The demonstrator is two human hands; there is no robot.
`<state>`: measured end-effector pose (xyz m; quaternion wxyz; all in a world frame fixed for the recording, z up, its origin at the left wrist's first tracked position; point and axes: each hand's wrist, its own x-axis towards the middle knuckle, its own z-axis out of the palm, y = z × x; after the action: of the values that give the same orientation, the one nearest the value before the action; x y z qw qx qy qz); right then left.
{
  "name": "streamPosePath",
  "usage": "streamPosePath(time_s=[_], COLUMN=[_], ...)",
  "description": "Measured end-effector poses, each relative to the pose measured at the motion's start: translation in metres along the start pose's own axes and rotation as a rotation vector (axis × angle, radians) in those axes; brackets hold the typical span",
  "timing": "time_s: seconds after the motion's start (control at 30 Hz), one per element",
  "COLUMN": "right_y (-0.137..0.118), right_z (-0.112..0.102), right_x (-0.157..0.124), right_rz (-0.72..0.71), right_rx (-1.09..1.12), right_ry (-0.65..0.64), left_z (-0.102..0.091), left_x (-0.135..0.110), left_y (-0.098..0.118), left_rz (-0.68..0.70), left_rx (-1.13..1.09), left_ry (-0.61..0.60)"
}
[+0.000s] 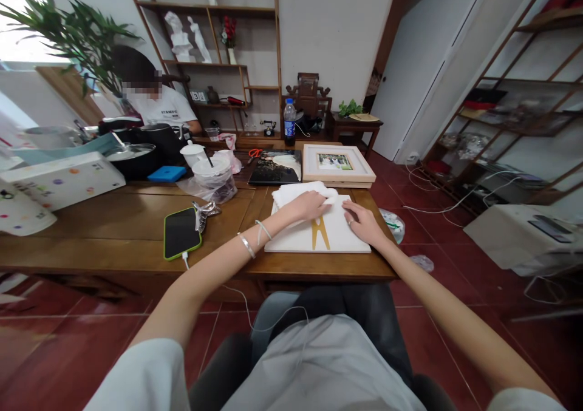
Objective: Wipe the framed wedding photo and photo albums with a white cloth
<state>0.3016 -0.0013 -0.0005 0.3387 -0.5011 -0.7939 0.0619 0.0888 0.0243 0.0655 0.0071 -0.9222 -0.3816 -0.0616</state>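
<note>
A white board (pixel 348 240) with a gold shape like a pair of legs (pixel 320 235) lies flat at the table's front edge. On its upper left rests a folded white cloth (pixel 291 192). My left hand (pixel 310 204) reaches over the board, its fingers curled on a part of this white cloth, which pokes out past the fingertips. Just what the fingertips pinch is partly hidden. My right hand (pixel 362 223) lies on the board's right side, fingers stretched out and holding nothing.
Behind the board lie a framed picture (pixel 359 169) and a black panel (pixel 268 171). To the left are a phone (pixel 182 234) with a cable, a plastic cup (pixel 213 177), a blue box (pixel 167 173) and a pan (pixel 132 162). A bottle (pixel 289 122) stands behind. Another person (pixel 166 107) sits far left.
</note>
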Motion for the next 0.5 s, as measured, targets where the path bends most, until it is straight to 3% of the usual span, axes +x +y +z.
streamPosePath(time_s=[0.1, 0.2, 0.5], right_y=[0.0, 0.001, 0.002], right_z=[0.0, 0.001, 0.001], right_x=[0.0, 0.0, -0.001], right_rz=[-0.017, -0.015, -0.008], right_rx=[0.004, 0.007, -0.01], right_ry=[0.001, 0.009, 0.009], left_z=[0.008, 0.01, 0.006], left_x=[0.004, -0.002, -0.05], left_y=[0.016, 0.018, -0.024], left_rz=[0.04, 0.025, -0.196], left_rx=[0.051, 0.063, -0.048], left_ry=[0.018, 0.046, 0.06])
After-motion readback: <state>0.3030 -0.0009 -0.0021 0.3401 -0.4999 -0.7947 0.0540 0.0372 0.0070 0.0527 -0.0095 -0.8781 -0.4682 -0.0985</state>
